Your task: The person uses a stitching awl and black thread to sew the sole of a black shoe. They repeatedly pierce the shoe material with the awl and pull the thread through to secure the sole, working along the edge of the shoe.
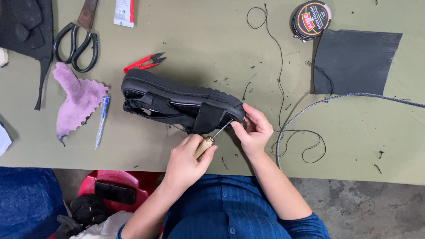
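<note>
Now L hand (185, 160) w/ awl (208, 140), R hand (253, 131) pinching sandal (181, 102).

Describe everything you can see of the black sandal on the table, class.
The black sandal lies on its side on the green table, its thick ridged sole facing away from the person. Glossy straps, one wide and matte, cross its open upper. The right hand pinches the sole's end, while the left hand pushes a wooden-handled awl into it there. Red snips lie just behind.

One black shoe (177, 104), one awl (208, 141), one pair of scissors (77, 37). One red thread snips (144, 63), one polish tin (311, 19), one purple cloth (77, 99).
</note>
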